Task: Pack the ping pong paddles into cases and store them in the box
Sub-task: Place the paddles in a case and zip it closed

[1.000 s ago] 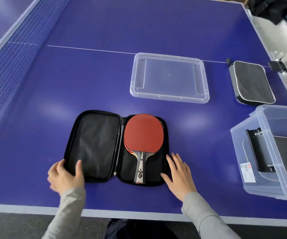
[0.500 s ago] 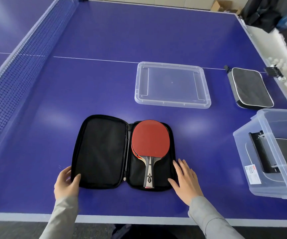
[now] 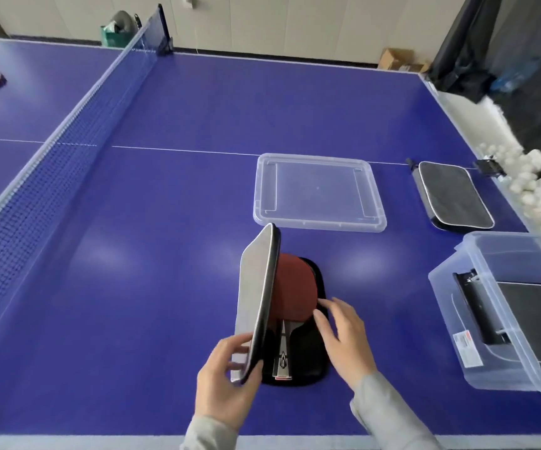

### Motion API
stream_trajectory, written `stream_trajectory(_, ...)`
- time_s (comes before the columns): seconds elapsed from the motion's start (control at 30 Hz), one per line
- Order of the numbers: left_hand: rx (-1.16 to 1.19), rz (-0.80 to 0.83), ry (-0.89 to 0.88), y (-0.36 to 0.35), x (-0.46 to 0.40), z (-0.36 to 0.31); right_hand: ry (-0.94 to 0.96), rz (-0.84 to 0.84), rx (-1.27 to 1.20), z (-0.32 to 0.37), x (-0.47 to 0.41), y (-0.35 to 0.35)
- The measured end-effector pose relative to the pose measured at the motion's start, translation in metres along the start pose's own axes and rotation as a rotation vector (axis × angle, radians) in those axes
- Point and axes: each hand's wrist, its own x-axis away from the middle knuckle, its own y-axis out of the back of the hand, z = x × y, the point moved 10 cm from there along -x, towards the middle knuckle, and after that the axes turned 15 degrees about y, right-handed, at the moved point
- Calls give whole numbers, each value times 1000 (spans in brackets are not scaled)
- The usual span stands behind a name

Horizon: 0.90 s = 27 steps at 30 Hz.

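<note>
Setting: indoor table-tennis room, recreation or training type. Evidence: large blue ping pong table with white lines (image 3: 197, 125) fills the view. Dark mesh net with white top tape (image 3: 51, 164) crosses the table on its left part, clamped at the far edge. Heap of white ping pong balls (image 3: 522, 186) lies just beyond the table's right edge. Plain pale wall panels (image 3: 262, 21) stand behind the table's far edge. Small brown cardboard box (image 3: 396, 60) sits on the floor past the table's far right corner.
</note>
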Motion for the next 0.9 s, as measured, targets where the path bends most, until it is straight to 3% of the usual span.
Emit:
stream_trajectory(0.13, -163, 1, -113, -37, 7, -8, -53, -61, -284, 26, -14, 4)
stream_trajectory(0.3, -273, 48, -235, -62, 11, -7, -119, -27, -263, 18, -11, -2)
stream_trajectory(0.43, -254, 90, -191, -59, 8, 5, -152, 12, -275, 10, -10, -11)
stream_trajectory(0.6, -140, 42, -30, -37, -5, 26, -201, -17, -282, -1, -17, -13)
stream_trajectory(0.73, -58, -132, 205, 3, -42, 58, -280, -50, -262, -32, -18, 1)
stream_trajectory(0.9, 3, -132, 539, 5, -83, 96, -376, -7, -261, -69, -11, -11)
